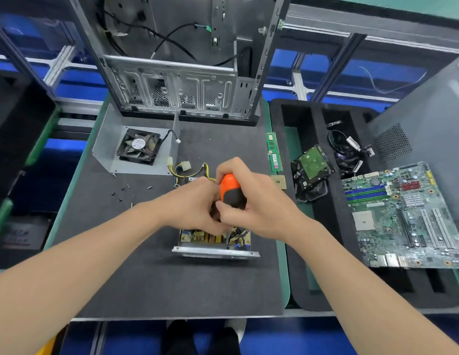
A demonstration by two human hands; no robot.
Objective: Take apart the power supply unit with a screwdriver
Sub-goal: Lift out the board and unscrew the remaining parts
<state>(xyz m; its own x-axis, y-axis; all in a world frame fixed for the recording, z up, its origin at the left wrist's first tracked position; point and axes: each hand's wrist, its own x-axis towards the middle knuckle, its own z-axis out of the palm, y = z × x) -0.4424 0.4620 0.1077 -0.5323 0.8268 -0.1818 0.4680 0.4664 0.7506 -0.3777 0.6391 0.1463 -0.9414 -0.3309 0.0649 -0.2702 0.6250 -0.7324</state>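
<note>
R hand [259, 201] fingers wrapped round orange-and-black-handled screwdriver [231, 190], shaft pointing down into the open grey metal power supply unit [214, 242] w/ tan circuit board, near mid-mat. L hand [195, 203] fingers curled tight by the grip's lower end; can't tell what they pinch. Beyond the unit: black square fan [138, 147] on a grey cover plate, sticker text too small to read. Left of unit: small loose dark screws [123, 190]. Right of it: green RAM sticks [274, 155], labels illegible, and a green motherboard [408, 216].
</note>
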